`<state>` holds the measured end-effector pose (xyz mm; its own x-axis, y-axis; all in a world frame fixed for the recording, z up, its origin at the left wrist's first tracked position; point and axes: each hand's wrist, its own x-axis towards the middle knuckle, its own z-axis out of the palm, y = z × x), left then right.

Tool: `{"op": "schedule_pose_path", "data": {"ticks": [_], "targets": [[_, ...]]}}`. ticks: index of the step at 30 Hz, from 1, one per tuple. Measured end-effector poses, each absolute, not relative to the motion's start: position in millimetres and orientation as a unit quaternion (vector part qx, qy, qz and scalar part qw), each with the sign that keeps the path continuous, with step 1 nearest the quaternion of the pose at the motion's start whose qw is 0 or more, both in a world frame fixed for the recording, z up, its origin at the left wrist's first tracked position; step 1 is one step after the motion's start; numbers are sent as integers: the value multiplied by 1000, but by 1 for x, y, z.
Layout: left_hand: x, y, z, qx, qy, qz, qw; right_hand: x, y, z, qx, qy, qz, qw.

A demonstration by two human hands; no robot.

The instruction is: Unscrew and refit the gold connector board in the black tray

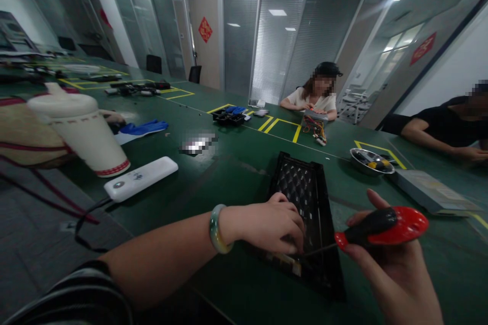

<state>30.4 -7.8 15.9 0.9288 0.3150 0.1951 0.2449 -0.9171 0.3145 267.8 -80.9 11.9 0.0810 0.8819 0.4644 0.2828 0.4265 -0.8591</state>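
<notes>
A black perforated metal case (305,198) lies on the green table (229,162) in front of me. My left hand (274,226), with a jade bangle on its wrist, rests on the case's near left edge, fingers curled and pressed onto it. My right hand (385,264) is wrapped round a red and black screwdriver (381,228). Its thin shaft runs left to a point beside my left fingertips on the case.
A white power bank (141,177), a white cup (82,129) and a straw bag (26,137) stand at the left. A steel bowl (371,160) and a flat grey drive (430,190) lie at the right. Two people sit at the far side.
</notes>
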Motion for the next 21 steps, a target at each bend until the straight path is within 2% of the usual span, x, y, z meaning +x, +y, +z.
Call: {"op": "schedule_pose_path", "data": {"ticks": [5,12,16,19,21], "targets": [[31,-7,16,973,140,123,135,265,-80,13,-497,-612,254,560],[32,-7,14,974,141,119,128,267,-85,13,-458,-635,288,552],[33,-9,18,972,153,111,142,265,-85,22,-403,-597,290,630],[33,-10,19,968,161,112,159,265,-79,31,-379,-545,233,711],[33,-9,18,966,159,125,159,267,-74,33,-385,-535,196,726]]}}
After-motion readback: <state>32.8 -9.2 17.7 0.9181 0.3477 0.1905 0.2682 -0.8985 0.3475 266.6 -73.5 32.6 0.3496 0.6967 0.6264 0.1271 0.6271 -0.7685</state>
